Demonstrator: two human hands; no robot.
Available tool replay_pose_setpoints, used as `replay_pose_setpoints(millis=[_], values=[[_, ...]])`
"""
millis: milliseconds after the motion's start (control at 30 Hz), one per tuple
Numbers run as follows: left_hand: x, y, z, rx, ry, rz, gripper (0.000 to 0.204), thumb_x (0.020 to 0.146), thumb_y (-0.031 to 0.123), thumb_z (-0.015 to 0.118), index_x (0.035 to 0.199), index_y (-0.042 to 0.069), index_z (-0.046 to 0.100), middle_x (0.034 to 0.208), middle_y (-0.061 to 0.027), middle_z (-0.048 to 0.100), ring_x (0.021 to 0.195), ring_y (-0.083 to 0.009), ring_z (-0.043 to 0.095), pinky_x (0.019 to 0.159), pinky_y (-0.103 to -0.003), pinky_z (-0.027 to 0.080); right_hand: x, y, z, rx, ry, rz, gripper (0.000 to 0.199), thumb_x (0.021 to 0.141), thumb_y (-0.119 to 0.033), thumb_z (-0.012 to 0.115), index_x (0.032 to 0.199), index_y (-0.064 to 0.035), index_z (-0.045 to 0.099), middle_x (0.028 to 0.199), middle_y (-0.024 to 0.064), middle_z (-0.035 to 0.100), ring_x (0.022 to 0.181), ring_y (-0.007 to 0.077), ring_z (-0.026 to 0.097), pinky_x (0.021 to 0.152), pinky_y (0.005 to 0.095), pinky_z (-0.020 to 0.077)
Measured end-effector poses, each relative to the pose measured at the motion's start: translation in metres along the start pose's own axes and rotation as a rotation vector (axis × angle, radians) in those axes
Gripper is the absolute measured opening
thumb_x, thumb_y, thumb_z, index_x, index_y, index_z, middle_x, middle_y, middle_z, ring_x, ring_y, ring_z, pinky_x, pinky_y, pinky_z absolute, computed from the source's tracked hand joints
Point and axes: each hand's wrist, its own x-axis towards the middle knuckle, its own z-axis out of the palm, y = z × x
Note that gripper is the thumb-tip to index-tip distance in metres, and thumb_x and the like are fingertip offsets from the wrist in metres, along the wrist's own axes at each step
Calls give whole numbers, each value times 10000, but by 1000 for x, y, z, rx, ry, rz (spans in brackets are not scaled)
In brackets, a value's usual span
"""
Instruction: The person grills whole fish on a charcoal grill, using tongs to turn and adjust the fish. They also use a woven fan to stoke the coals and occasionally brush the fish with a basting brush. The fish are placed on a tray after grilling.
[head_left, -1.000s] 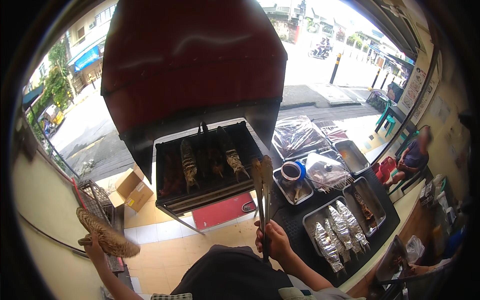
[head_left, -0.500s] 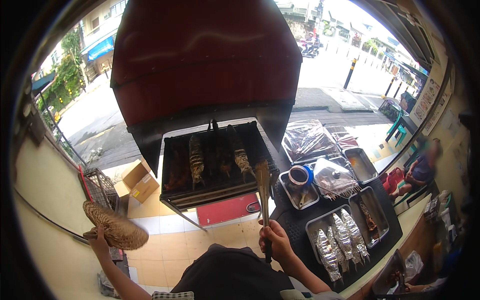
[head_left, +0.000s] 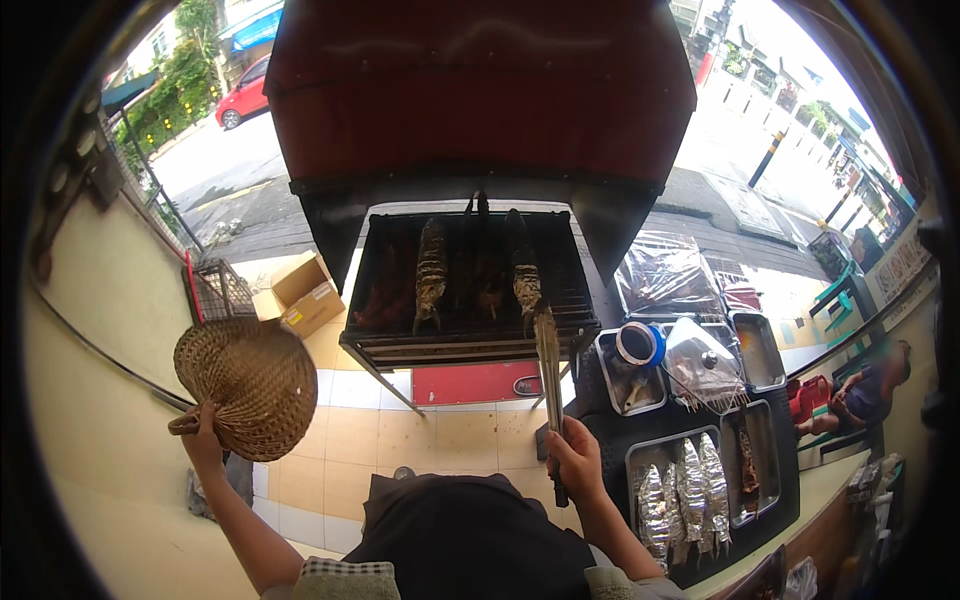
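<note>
Head camera, looking down over a street-side charcoal grill (head_left: pixel 470 280) under a red hood (head_left: pixel 480 90). The person's right hand (head_left: pixel 575 460) is closed around the handle end of long metal tongs (head_left: pixel 548 370), whose tips reach the near right of the grate and touch, or nearly touch, the rightmost of several charred fish (head_left: pixel 523 275) lying there; whether the tips grip it cannot be made out. The left hand (head_left: pixel 203 432), fingers wrapped tight on the handle, holds a round woven fan (head_left: pixel 247 385) out to the left, well apart from the grill. To the right, a dark table carries a metal tray (head_left: pixel 640 455) of foil-wrapped fish and other trays. The step appears to be tending the fish; turning one would call for a firm pinch along its body and a gentle roll.
</note>
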Motion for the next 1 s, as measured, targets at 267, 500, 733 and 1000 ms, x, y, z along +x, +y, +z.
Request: replay_pose_setpoints(millis=[267, 500, 733, 1000], values=[[-16, 85, 39, -519, 247, 262, 500, 1095, 418, 472, 1330, -10, 581, 1252, -123, 648, 1022, -215, 660, 895, -391, 567, 25, -28, 74, -771, 101, -124, 389, 894, -322, 788, 887, 6, 580, 617, 105, 567, 570, 249, 605, 564, 394, 457], [114, -30, 37, 200, -33, -16, 451, 1036, 330, 658, 1297, -34, 598, 1127, -76, 677, 998, -143, 625, 863, -286, 508, 100, -35, 189, -1182, 109, -20, 579, 907, -460, 733, 1172, 38, 607, 816, 210, 727, 862, 413, 728, 812, 511, 553], [158, -33, 13, -422, -45, -111, 323, 1047, 162, 620, 1299, -37, 592, 1167, -72, 671, 1062, -151, 618, 941, -290, 511, 179, -37, 264, -1423, 303, -63, 522, 903, -430, 732, 1138, 28, 645, 1003, 244, 751, 1005, 408, 733, 901, 495, 573], [192, -37, 11, -885, -563, -54, 443, 1088, 250, 531, 1381, -83, 511, 1218, -191, 648, 1125, -238, 641, 989, -456, 509, 241, -41, 282, -1509, 266, 99, 509, 908, -456, 714, 1117, 9, 703, 1046, 224, 760, 1018, 373, 748, 898, 460, 597]])
